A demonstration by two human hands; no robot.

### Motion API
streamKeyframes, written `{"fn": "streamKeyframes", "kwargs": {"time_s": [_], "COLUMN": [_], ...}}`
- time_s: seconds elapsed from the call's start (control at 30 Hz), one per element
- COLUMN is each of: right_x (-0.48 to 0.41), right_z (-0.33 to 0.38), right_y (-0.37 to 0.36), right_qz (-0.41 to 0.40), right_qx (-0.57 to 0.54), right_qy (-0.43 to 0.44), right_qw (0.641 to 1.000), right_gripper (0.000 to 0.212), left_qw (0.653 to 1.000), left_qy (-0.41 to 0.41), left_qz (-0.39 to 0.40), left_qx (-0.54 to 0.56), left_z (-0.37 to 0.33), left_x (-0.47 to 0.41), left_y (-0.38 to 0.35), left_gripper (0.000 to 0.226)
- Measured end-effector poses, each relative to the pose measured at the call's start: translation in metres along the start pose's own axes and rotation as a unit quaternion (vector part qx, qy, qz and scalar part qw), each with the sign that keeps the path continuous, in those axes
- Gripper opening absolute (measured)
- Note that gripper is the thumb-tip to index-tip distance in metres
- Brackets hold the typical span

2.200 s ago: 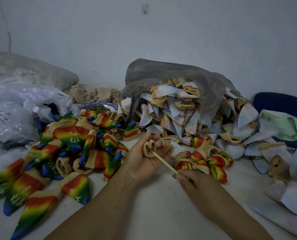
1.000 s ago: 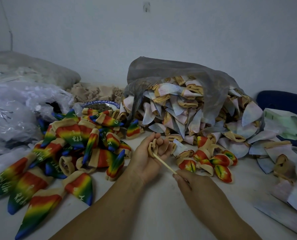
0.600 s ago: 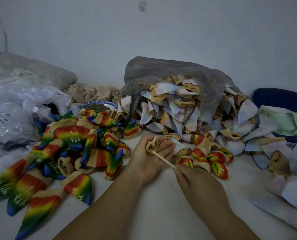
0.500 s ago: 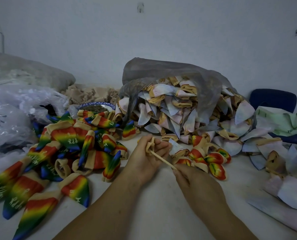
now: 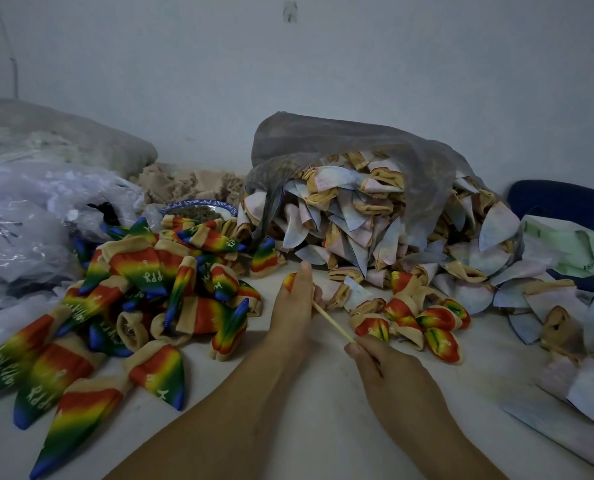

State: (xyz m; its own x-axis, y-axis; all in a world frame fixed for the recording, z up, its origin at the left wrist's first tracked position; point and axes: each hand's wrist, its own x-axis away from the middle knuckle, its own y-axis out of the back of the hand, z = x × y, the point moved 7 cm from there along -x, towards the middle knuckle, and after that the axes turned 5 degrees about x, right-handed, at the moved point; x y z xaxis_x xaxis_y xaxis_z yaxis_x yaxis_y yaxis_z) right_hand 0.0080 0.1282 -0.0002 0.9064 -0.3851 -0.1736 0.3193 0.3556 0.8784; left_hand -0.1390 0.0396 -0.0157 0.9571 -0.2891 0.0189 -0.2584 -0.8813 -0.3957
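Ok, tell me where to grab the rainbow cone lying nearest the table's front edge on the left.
Probably pinch the rainbow cone at its wide tan cuff, coming from the right over bare table. The cuff is the broad, thick end; the blue tip points down-left, and other cones crowd its left side.

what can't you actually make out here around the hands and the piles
Head view only.
- fabric piece in the left hand: the hand covers it, only a rainbow tip shows.
- stick: far end goes behind the left hand, near end inside the right hand.
- bowl: contents too small and dim.
- pale pile: its back is veiled by the grey bag.
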Motion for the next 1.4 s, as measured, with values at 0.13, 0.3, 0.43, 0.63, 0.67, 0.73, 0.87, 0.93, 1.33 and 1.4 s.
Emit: {"fn": "streamKeyframes", "kwargs": {"time_s": [0.13, 0.3, 0.43, 0.63, 0.67, 0.73, 0.87, 0.93, 1.33, 1.4], "right_x": [0.001, 0.0, -0.002, -0.003, -0.004, -0.005, -0.005, -0.008, -0.013, -0.011], "right_z": [0.0, 0.005, 0.002, -0.003, -0.003, -0.001, -0.001, -0.002, -0.017, -0.012], "right_y": [0.0, 0.0, 0.004, 0.004, 0.005, 0.005, 0.0, 0.001, 0.027, 0.025], "right_qz": [-0.009, 0.01, 0.011, 0.027, 0.03, 0.045, 0.088, 0.07, 0.048, 0.044], "right_qx": [-0.034, -0.077, -0.09, -0.171, -0.187, -0.214, -0.246, -0.2, -0.029, -0.049], "right_qy": [0.011, 0.043, 0.049, 0.029, 0.03, 0.037, 0.016, 0.028, 0.053, 0.045], "right_qw": [0.999, 0.996, 0.995, 0.984, 0.981, 0.975, 0.965, 0.977, 0.997, 0.997], "right_gripper": [0.028, 0.018, 0.019, 0.025, 0.026, 0.029, 0.028, 0.027, 0.019, 0.018], "left_qw": [0.999, 0.992, 0.991, 0.995, 0.995, 0.996, 0.995, 0.994, 0.991, 0.99], "left_qy": [0.017, 0.011, -0.045, -0.049, -0.047, -0.046, -0.029, -0.008, 0.105, 0.105], "left_qz": [-0.028, -0.072, -0.069, -0.023, -0.02, -0.01, -0.004, -0.027, -0.001, -0.018], "left_qx": [-0.042, -0.102, -0.109, -0.086, -0.086, -0.081, -0.096, -0.106, -0.078, -0.089], "left_z": [-0.001, -0.009, -0.02, -0.026, -0.026, -0.026, -0.023, -0.018, 0.009, 0.008], "left_x": [-0.002, 0.001, 0.012, 0.021, 0.022, 0.022, 0.02, 0.018, 0.014, 0.016], "left_y": [0.001, 0.009, 0.011, -0.005, -0.007, -0.01, -0.009, 0.0, -0.003, -0.005], "left_gripper": [0.058, 0.05, 0.063, 0.074, 0.074, 0.073, 0.071, 0.072, 0.04, 0.036]}}
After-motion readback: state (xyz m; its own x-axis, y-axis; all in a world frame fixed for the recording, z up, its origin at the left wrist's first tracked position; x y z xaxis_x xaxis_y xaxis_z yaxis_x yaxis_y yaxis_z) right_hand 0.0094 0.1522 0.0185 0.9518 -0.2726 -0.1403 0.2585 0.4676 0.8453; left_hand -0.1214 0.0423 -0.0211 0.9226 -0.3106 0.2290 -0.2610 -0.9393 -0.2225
